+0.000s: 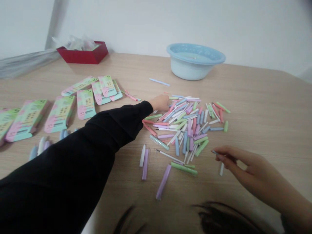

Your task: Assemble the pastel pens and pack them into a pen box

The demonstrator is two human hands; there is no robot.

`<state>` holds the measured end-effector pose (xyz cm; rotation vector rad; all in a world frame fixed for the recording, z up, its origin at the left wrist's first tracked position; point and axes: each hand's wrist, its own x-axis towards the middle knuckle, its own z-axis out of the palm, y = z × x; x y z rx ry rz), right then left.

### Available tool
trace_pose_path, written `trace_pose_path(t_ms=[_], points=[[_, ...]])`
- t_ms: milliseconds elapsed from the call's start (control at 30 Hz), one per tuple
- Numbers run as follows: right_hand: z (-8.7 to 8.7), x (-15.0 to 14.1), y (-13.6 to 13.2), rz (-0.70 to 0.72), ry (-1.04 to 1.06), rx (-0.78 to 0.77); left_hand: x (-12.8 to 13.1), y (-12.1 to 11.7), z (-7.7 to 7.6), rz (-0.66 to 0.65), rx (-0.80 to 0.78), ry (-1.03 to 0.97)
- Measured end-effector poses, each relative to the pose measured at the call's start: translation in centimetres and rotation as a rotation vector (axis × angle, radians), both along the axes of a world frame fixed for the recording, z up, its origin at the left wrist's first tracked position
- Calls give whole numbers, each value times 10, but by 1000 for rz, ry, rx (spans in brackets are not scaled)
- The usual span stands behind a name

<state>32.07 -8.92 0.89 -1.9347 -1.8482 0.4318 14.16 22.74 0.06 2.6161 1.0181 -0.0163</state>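
A loose heap of pastel pen parts (pixel 186 122), with coloured barrels, caps and thin white refills, lies in the middle of the table. My left hand (pixel 161 102) reaches over to the far left edge of this heap; its fingertips are turned away, so their grip does not show. Right of the heap, my right hand (pixel 246 165) pinches a small bluish pen part (pixel 214 152) between thumb and finger. Just beneath it is a white pen part (pixel 221 169). Nearer to me lie purple barrels (pixel 163 182), a green barrel (pixel 184 168) and a white cap (pixel 142 156).
Pink-and-green printed boxes (pixel 59 113) stand in a row at left, with several pen parts (pixel 41 146) before them. A light blue basin (pixel 195 61) and a red box (pixel 83 55) holding plastic bags are at the back. One blue pen part (pixel 159 82) lies before the basin.
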Motion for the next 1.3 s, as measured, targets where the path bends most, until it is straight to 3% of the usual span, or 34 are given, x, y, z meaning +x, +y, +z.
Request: trace_pose_path(t_ms=[167,267,333,433,500,567,667,767,867,967,1033,1133,1300], points=[[14,-12,1,-56,20,71,-38,-27,43,156,-101,-273],[24,-22,2,-39,71,131,-85,-67,69,217,-256,-500],[28,-33,3,-12,138,168,-118,-103,76,248,-398,-632],[29,-60,5,-23,408,234,-156,-161,69,302,-603,-858],[27,-88,6,-20,692,239,-169,-196,55,365,-919,-1087],[22,-120,6,44,969,150,-172,-226,39,385,-1117,-1164],[14,-166,2,163,1243,-54,-168,-259,16,347,-1317,-1200],[5,-192,1,234,1346,-149,-165,-273,1,336,-1403,-1300],[-2,-189,9,264,1139,-102,-170,-268,-6,396,-1329,-1317],[-13,-163,27,260,551,103,-180,-250,-11,484,-1181,-1207],[-23,-145,40,273,265,189,-187,-239,-16,522,-1151,-1122],[-41,-131,52,291,30,229,-193,-230,-20,532,-1178,-1052],[-60,-137,56,309,-241,236,-190,-233,-13,472,-1235,-980]])
